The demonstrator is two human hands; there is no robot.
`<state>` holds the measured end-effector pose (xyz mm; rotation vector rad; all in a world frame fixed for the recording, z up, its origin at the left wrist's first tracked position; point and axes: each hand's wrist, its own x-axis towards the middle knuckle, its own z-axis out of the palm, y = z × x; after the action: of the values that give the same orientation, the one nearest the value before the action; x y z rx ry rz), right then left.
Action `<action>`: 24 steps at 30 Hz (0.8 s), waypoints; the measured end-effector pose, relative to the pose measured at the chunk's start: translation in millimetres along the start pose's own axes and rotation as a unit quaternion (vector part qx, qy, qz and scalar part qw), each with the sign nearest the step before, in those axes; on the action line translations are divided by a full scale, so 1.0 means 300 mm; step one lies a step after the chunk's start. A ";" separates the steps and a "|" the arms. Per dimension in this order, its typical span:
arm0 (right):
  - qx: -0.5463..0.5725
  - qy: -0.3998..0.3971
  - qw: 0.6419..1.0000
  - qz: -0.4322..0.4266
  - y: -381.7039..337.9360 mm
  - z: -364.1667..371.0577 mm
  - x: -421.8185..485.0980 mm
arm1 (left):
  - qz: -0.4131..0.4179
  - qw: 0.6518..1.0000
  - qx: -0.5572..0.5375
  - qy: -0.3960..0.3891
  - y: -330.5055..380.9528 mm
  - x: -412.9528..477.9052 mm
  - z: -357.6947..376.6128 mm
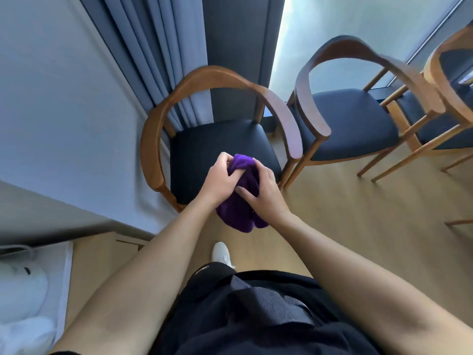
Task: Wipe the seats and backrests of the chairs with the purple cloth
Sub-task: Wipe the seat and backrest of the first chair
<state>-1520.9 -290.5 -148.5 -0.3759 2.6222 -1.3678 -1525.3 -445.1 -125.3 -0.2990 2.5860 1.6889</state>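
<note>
Far left of the near chair, a white bin [67, 265] holds something white and soft [23, 285]; what it is, I can't tell. The curtain [153, 47] hangs just behind the near chair [204, 139], whose dark seat faces the person, curved backrest on the far side.

Now the hands, right over that seat's front edge. The left hand [220, 183] has its fingers curled into the cloth [240, 216], and the right hand [266, 190] wraps it from the other side, thumb pressed in. So both are grasping the bunched cloth, its lower folds hanging in front of the seat. It looks like gathering it into a pad before the first wipe; whether it touches the seat, I can't say.

Right of the near chair, the second chair [350, 119] and third chair [440, 134] wait.
</note>
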 end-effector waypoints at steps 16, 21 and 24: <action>0.045 0.023 0.995 0.084 -0.004 0.059 0.559 | -0.053 0.997 -0.059 -0.009 -0.020 0.530 -0.100; 0.111 -0.054 0.992 0.029 0.019 0.013 0.728 | -0.061 0.995 -0.073 -0.013 -0.019 0.625 -0.052; 0.089 -0.071 0.992 0.045 0.055 -0.016 0.817 | -0.096 0.989 -0.115 0.001 0.000 0.688 -0.017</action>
<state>-1758.9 -349.7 -165.5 -0.3137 2.3522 -1.4740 -1727.3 -478.6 -151.5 -0.5378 2.2772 1.9132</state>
